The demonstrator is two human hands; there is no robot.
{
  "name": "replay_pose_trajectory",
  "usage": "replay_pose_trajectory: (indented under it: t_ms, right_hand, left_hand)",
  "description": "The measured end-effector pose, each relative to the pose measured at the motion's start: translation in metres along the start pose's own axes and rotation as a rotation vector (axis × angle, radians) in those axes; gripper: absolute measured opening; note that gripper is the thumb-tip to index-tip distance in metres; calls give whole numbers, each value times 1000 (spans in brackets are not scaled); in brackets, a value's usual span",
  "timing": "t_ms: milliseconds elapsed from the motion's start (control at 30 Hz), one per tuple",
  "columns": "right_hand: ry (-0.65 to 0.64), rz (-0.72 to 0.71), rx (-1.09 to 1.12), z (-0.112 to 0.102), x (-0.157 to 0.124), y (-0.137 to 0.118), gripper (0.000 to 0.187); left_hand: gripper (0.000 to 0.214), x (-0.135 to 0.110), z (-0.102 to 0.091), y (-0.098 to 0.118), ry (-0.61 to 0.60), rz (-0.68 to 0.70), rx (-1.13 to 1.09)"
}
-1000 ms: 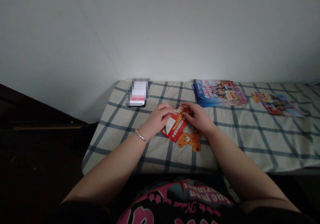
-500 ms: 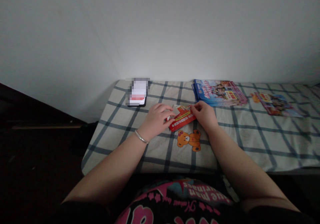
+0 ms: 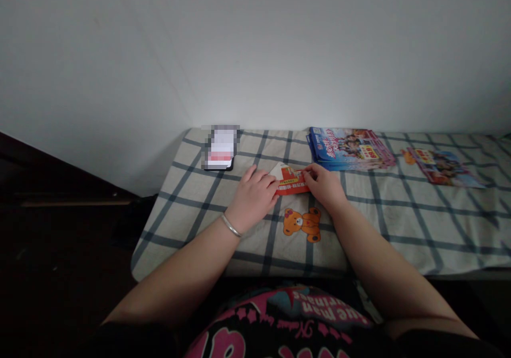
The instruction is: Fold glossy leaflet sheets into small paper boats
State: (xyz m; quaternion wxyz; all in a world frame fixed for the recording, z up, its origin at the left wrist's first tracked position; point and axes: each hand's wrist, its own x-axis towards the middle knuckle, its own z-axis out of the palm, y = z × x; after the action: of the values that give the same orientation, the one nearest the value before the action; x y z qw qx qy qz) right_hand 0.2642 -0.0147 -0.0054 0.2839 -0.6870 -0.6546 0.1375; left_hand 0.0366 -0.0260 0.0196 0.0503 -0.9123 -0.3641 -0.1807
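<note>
A red folded paper leaflet (image 3: 293,183) with yellow and white print lies between my hands, its pale upper left corner slanted like a fold. My left hand (image 3: 255,194), with a silver bangle at the wrist, closes over the leaflet's left end; its thumb is mostly hidden. At the right end, my right hand (image 3: 325,185) pinches the paper between thumb and forefinger. Just below the leaflet, an orange bear (image 3: 302,225) is printed on the checked cloth (image 3: 239,254).
A phone (image 3: 219,148), partly blurred out, lies at the back left. Behind my right hand sits a stack of blue and pink leaflets (image 3: 351,148). Farther right rests another printed leaflet (image 3: 445,166). A white wall (image 3: 255,55) borders the table's back edge.
The red leaflet has turned from a slant to nearly level. My left hand has shifted slightly right and closed over its left end. My right hand keeps its pinch, almost in place.
</note>
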Motion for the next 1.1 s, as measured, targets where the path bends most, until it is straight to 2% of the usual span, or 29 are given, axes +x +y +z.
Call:
replay_pose_trajectory:
  t_ms: [200, 300, 400, 567, 867, 1100]
  right_hand:
    - [137, -312, -38, -4, -1, -4, 16]
    - [15, -484, -44, -6, -3, -9, 19]
    - [-152, -603, -66, -7, -5, -13, 31]
    - [-212, -646, -140, -8, -6, -15, 47]
    - [-178, -656, -294, -10, -13, -26, 32]
    - [-193, -656, -323, -12, -11, -24, 28]
  left_hand:
    - [26, -1, 2, -4, -14, -23, -17]
    - [25, -1, 4, -4, -20, -31, -21]
    - [24, -1, 4, -4, -36, -37, -14]
    - [32, 0, 1, 1, -77, -32, 20]
    - [36, 3, 8, 1, -72, -26, 36]
    - [23, 2, 5, -1, -37, -36, 45]
